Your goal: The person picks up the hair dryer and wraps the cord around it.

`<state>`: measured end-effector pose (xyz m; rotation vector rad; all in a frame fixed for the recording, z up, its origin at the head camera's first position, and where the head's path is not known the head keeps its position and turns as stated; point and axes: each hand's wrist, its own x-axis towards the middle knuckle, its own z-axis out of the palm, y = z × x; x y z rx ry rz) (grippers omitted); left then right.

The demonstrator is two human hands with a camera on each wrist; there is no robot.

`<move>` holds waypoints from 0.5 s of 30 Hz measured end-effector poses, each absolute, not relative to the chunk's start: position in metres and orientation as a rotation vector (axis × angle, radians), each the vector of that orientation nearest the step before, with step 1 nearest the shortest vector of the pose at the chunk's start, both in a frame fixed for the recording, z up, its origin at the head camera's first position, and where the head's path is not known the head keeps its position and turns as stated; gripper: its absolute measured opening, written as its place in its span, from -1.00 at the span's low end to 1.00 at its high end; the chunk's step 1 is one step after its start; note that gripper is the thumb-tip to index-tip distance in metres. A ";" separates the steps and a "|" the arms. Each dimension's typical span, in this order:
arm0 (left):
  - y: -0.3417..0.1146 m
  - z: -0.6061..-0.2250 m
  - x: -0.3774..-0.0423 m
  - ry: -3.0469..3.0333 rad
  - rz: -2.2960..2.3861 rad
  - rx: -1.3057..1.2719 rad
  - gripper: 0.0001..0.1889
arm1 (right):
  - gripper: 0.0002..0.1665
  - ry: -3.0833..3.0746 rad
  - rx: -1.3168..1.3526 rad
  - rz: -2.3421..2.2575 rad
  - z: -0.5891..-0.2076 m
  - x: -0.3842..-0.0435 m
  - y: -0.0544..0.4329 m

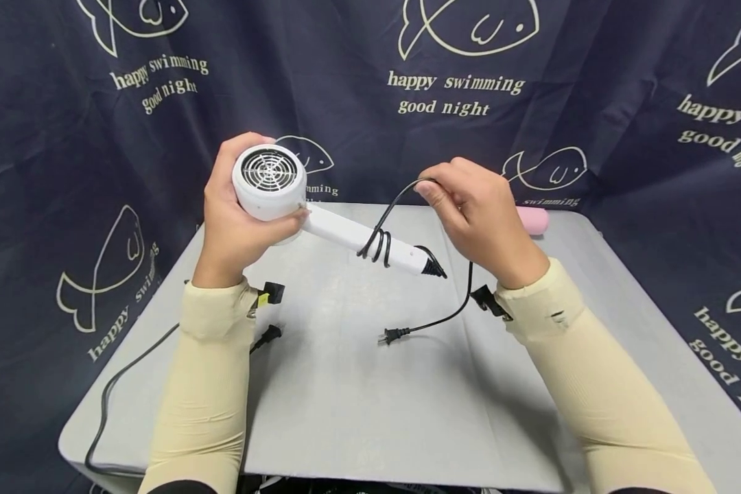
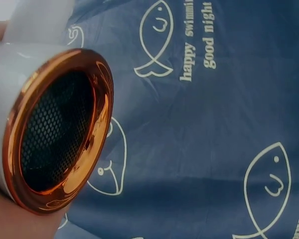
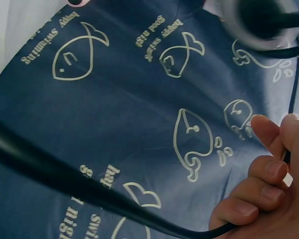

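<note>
My left hand [image 1: 237, 206] grips a white hair dryer [image 1: 346, 230] round its head, with the round vent grille turned up toward me. In the left wrist view the copper-coloured ring [image 2: 97, 149] of its outlet and the dark mesh inside show. The handle slants down to the right, with several turns of black cord [image 1: 379, 248] round it. My right hand [image 1: 481, 209] pinches that cord between thumb and fingers, to the right of the handle. From this hand the cord hangs down to a two-pin plug [image 1: 395, 335]. In the right wrist view the fingers [image 3: 264, 191] curl over the cord.
The grey table [image 1: 358, 405] lies below both hands. A second black plug [image 1: 268, 336] lies by the left forearm, and another black cord [image 1: 106, 398] runs along the left edge. Behind the right hand is a pink object [image 1: 534, 221]. Dark printed curtains [image 1: 358, 89] surround the table.
</note>
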<state>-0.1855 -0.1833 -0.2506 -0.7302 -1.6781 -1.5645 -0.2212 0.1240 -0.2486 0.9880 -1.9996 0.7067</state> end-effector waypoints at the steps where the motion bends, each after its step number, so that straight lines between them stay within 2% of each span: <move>1: -0.183 -0.250 -0.185 -1.673 -1.571 -0.736 -0.17 | -0.79 -2.022 0.971 0.725 -0.250 -0.224 0.124; 8: -0.183 -0.247 -0.182 -1.640 -1.600 -0.750 -0.16 | -0.73 -2.221 0.919 0.799 -0.263 -0.239 0.123; 15: -0.184 -0.246 -0.182 -1.556 -1.624 -0.763 -0.19 | -0.72 -2.317 1.008 0.939 -0.282 -0.246 0.108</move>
